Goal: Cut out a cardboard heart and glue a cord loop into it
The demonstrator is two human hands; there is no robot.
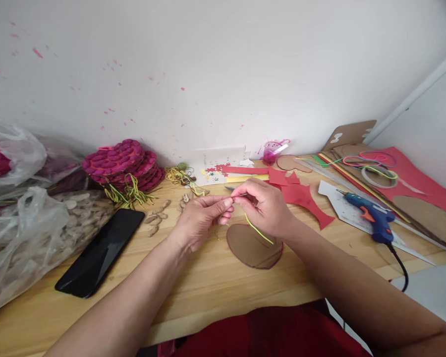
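Observation:
My left hand (202,216) and my right hand (262,204) meet above the wooden table (215,282), fingertips pinched together. Between them they hold a thin yellow-green cord (258,230), whose loose end trails down from my right hand over a round brown cardboard piece (253,247) lying flat on the table. Both hands are closed in a pinch on the cord. Whatever else sits at the fingertips is too small to make out.
A black phone (101,252) lies at the left, beside plastic bags (26,233) of pale pieces. A stack of magenta woven discs (123,163) stands at the back. Red paper cut-outs (301,196), a blue glue gun (371,216) and tape roll (379,176) lie right.

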